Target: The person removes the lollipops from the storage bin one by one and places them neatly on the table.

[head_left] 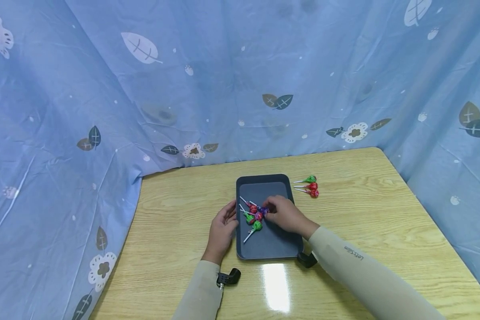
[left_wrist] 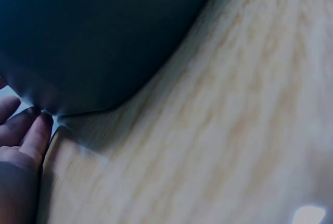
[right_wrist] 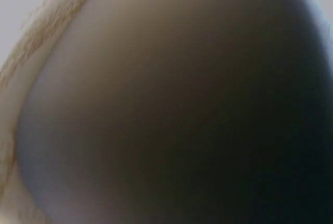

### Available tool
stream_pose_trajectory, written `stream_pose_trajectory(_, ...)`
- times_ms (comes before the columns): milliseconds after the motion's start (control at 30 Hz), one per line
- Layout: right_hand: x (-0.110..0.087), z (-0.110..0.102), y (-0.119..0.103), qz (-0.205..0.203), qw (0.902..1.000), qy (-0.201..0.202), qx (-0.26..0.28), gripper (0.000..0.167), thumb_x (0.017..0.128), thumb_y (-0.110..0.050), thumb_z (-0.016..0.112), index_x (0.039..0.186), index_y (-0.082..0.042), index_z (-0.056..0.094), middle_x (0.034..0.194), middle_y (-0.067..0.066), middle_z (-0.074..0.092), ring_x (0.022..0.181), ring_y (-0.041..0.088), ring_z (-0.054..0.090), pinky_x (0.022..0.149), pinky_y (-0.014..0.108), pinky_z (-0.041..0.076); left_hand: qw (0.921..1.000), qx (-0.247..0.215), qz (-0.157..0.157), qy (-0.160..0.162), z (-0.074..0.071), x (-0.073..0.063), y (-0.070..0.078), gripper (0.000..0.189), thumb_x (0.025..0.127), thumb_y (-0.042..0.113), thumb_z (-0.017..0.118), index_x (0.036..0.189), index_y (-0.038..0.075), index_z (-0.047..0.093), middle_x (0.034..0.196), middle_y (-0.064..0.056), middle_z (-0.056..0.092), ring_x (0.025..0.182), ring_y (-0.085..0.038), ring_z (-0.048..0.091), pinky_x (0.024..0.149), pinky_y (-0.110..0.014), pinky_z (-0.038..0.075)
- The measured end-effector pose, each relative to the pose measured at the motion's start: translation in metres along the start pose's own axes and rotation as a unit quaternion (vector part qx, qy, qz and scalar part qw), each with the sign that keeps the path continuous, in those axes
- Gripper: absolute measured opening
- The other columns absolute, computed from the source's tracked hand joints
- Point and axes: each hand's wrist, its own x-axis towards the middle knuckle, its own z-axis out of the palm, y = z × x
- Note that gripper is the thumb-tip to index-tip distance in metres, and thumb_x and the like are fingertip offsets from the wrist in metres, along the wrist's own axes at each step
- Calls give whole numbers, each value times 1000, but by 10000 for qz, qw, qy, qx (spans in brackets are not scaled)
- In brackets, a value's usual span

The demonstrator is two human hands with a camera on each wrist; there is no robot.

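Note:
A dark grey rectangular tray point(head_left: 282, 246) lies on the table. In its left half is a cluster of wrapped lollipops: a green lollipop point(head_left: 257, 226) nearest me, a red lollipop point(head_left: 253, 208), a purple lollipop point(head_left: 264, 211) and others overlapping. My right hand point(head_left: 286, 214) reaches over the tray's right side and pinches the purple lollipop by its head. My left hand point(head_left: 222, 230) rests against the tray's left edge, its fingertips right at the rim. The left wrist view shows its fingers point(left_wrist: 37, 138) touching the tray's side. In the right wrist view, a dark blurred shape hides the hand.
Right of the tray, three lollipops lie side by side on the wooden table point(head_left: 176, 213): one green lollipop point(head_left: 311, 179) and two red lollipops point(head_left: 314, 186). A blue patterned curtain point(head_left: 224, 80) hangs behind and at both sides.

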Motion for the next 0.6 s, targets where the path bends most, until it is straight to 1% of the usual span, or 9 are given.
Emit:
stream_pose_trajectory(200, 0, -1, 2, 21, 9995, 79, 315, 19, 94, 1, 77, 110, -9, 77, 107, 7, 58, 94, 22, 56, 80, 41, 53, 9999, 54, -73, 61, 0, -1, 0, 62, 98, -13, 54, 159, -2, 50, 157, -21, 55, 145, -31, 54, 116, -34, 48)
stream_pose_trajectory(267, 0, -1, 2, 55, 9991, 104, 402, 17, 95, 0, 77, 108, -10, 77, 108, 8, 59, 93, 21, 57, 78, 39, 54, 9999, 73, -94, 69, -1, 0, 0, 62, 98, -13, 54, 159, -1, 51, 157, -19, 55, 144, -29, 54, 116, -33, 49)
stream_pose_trajectory(400, -2, -3, 0, 4, 9985, 173, 517, 12, 98, -2, 77, 106, -11, 77, 107, 8, 61, 91, 21, 58, 74, 39, 54, 9999, 56, -89, 55, -1, 0, -1, 63, 98, -13, 54, 160, -1, 51, 157, -20, 55, 145, -30, 54, 116, -33, 49)
stream_pose_trajectory(600, -4, -3, -1, -74, 9974, 299, 645, 11, 100, -3, 74, 108, -11, 75, 109, 7, 60, 87, 21, 58, 71, 38, 55, 9999, 82, -122, 72, -1, 0, 0, 63, 98, -13, 54, 160, 0, 51, 157, -18, 56, 144, -28, 54, 116, -32, 48)
